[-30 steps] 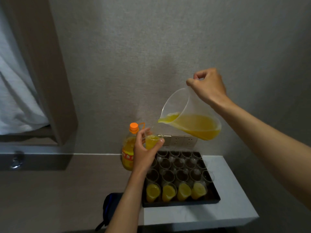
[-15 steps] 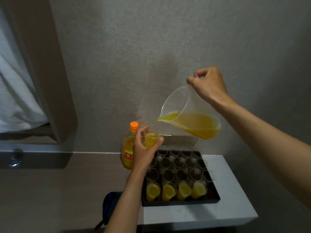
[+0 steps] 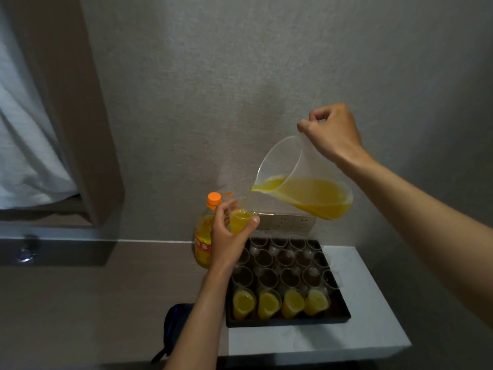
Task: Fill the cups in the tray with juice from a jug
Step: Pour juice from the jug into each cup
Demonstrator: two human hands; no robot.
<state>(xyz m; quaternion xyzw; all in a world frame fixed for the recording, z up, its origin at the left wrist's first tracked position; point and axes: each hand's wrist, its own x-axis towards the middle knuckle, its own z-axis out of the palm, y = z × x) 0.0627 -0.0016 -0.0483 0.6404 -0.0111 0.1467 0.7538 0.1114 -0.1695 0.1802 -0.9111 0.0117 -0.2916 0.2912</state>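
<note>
Jug (image 3: 306,188) handle hidden inside our right hand (image 3: 333,134) fist | left hand (image 3: 226,236) fingers wrap cup (image 3: 240,221), hiding tray (image 3: 293,321) far-left corner | pouring stream hardly visible.

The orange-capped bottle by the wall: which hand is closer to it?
Left. The left hand holds a cup right beside the bottle, overlapping it; the right hand grips the jug, higher and off to the right.

The tray (image 3: 288,322) sits on the table (image 3: 373,303), bottle (image 3: 204,244) left of it, socket (image 3: 286,221) behind.
</note>
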